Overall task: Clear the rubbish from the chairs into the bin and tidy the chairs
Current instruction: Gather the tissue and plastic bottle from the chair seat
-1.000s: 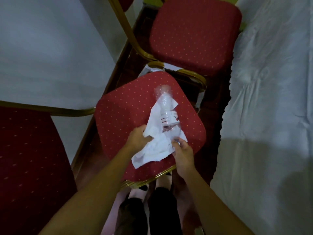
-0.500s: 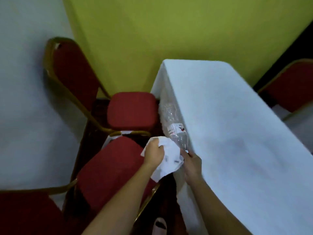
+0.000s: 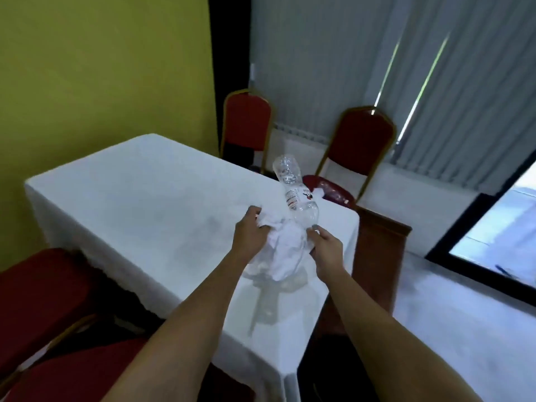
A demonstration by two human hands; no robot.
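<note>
Since half a second ago the view has swung up and to the right, away from the red seats by the yellow wall, so both hands with their load are held out above the white-clothed table (image 3: pixel 139 198) instead of at its near edge. The left hand (image 3: pixel 249 233) has its fingers curled tight into a wad of crumpled white paper (image 3: pixel 285 250), which bulges out between the two hands and hangs down a little below them. The right hand (image 3: pixel 326 246) is closed around the lower end of a clear plastic bottle (image 3: pixel 293 190); the bottle slants up and away from the hands, its crushed far end pointing toward the room's corner, a small printed label partway along it. Bottle and paper touch where the hands meet, and how far the right fingers also pinch the paper cannot be told. Beyond the table stand two red chairs with gold frames, one (image 3: pixel 248 123) against the dark strip beside the yellow wall (image 3: pixel 101 68), the other (image 3: pixel 361 140) in front of grey vertical blinds (image 3: pixel 435 68). On that second chair's seat lies some rubbish (image 3: pixel 327 191), partly hidden behind the bottle and too blurred to make out. At the lower left, the red seat of a nearer chair (image 3: pixel 43 291) sits just beside the table.
</note>
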